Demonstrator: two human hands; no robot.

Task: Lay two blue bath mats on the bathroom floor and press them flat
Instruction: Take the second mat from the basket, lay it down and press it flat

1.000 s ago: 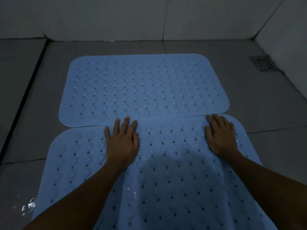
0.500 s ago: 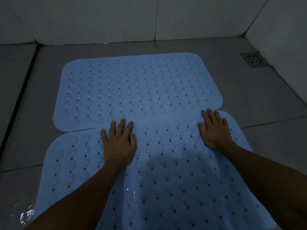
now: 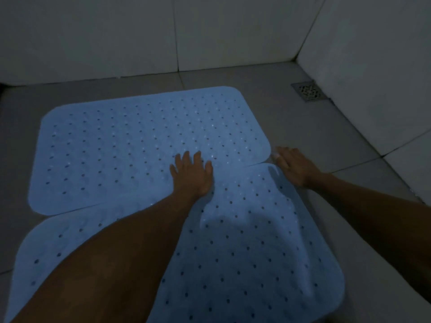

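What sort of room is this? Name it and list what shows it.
Most likely a bathroom or shower area: a metal floor drain set in the corner of the tiled floor, tiled walls, and two perforated blue bath mats laid on the floor.

Rubbery, dimpled, perforated bath mats (image 3: 144, 145); matt tiled floor (image 3: 303, 136); metal drain grate (image 3: 309, 91).

Tiled bathroom: floor drain (image 3: 308, 91), tiled walls (image 3: 210, 31), bath mats (image 3: 140, 145).
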